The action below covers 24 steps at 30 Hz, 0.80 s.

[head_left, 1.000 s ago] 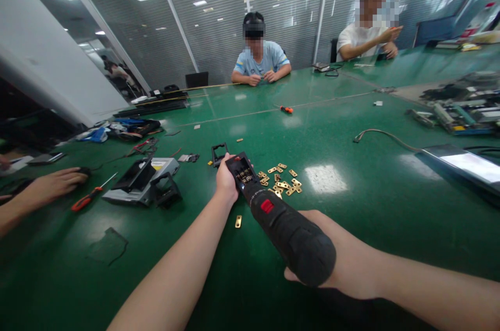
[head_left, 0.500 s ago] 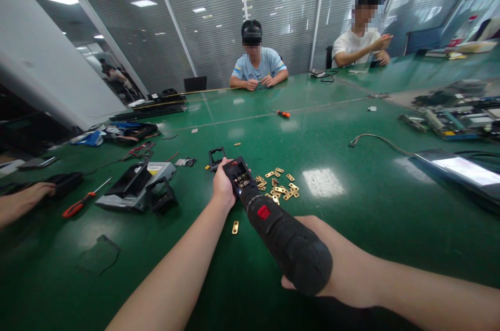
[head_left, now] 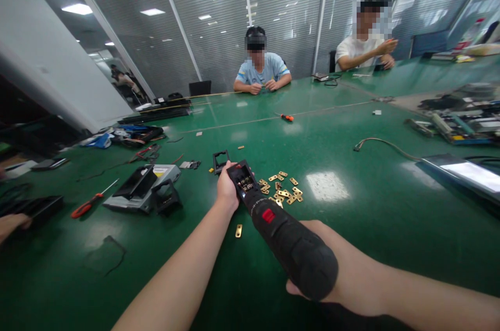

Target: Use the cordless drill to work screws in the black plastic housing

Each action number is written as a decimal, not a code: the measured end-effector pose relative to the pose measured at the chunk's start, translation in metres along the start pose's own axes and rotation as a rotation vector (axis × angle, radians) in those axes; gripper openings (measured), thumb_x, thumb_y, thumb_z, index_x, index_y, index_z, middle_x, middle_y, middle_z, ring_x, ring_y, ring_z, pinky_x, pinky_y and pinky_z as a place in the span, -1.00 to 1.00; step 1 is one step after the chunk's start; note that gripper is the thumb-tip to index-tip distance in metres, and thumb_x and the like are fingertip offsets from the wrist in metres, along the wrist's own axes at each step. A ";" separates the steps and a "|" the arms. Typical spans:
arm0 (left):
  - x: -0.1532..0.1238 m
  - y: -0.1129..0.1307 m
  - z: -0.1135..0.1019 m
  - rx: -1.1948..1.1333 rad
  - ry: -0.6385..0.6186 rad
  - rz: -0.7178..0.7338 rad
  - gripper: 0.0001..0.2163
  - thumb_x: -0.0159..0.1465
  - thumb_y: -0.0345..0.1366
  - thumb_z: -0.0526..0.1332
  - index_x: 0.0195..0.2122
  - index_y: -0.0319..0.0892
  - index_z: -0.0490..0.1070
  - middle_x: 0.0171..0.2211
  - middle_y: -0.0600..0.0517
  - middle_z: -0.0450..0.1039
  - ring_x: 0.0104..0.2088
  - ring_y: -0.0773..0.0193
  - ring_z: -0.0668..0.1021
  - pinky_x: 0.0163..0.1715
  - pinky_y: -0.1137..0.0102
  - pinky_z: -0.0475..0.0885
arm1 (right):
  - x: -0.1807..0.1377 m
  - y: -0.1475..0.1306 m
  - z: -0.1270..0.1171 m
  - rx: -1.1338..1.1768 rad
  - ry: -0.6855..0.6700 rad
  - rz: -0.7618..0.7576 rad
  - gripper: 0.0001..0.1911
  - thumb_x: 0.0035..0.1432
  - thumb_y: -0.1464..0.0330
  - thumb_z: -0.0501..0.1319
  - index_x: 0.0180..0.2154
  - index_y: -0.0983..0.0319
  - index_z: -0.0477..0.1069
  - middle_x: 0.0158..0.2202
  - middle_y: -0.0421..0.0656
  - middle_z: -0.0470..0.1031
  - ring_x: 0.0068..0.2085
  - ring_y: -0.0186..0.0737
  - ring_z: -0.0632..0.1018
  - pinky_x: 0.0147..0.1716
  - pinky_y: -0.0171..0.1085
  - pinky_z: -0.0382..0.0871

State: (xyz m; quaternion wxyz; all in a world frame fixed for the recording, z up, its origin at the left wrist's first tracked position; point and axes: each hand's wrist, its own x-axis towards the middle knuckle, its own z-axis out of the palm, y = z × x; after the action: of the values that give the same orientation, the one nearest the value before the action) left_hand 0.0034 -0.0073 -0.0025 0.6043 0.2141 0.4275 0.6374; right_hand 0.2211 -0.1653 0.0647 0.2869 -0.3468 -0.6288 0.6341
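My left hand point(head_left: 226, 190) is wrapped round a small black plastic part point(head_left: 242, 177) with brass contacts inside, held just above the green table point(head_left: 351, 227). My right hand point(head_left: 344, 274) grips a black electric screwdriver point(head_left: 291, 245) with a red mark; its tip points into the black part. A heap of several small brass plates point(head_left: 283, 188) lies right behind the part. One brass plate point(head_left: 238, 230) lies alone under my left wrist. A black square frame point(head_left: 221, 160) sits just beyond my left hand.
A grey and black dismantled device point(head_left: 142, 193) and a red-handled screwdriver point(head_left: 88, 205) lie to the left. Another person's hand point(head_left: 11, 224) shows at the left edge by a black tray point(head_left: 33, 206). Two people sit at the far side. A cable point(head_left: 385, 143) and circuit boards point(head_left: 457, 123) lie on the right.
My hands, the black part and the screwdriver stay as they were. The other person's hand at the left has drawn back toward the edge, and the view has shifted slightly.
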 end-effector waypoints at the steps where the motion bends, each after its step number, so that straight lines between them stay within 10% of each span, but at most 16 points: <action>1: 0.000 0.000 0.000 0.000 0.000 0.001 -0.76 0.34 -0.06 0.21 -0.25 -0.15 0.41 -0.44 -0.04 0.60 -0.47 0.09 0.67 -0.42 0.27 0.57 | 0.000 0.000 0.000 0.002 -0.002 0.005 -0.60 -0.15 0.45 0.39 -0.19 0.27 0.40 -0.38 -0.24 0.44 -0.38 -0.25 0.38 -0.38 -0.29 0.30; 24: 0.000 0.001 0.003 -0.001 -0.002 -0.022 -0.74 0.31 -0.08 0.21 -0.18 -0.18 0.45 -0.45 -0.01 0.58 -0.47 0.09 0.66 -0.39 0.25 0.55 | 0.001 0.003 -0.004 0.024 -0.017 0.007 -0.62 -0.15 0.50 0.44 -0.24 0.25 0.41 -0.40 -0.29 0.44 -0.40 -0.29 0.38 -0.38 -0.31 0.33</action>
State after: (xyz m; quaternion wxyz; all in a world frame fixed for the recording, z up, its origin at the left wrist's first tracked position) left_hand 0.0052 -0.0063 -0.0007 0.6119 0.2099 0.4289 0.6305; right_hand 0.2237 -0.1627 0.0620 0.2836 -0.3403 -0.6221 0.6456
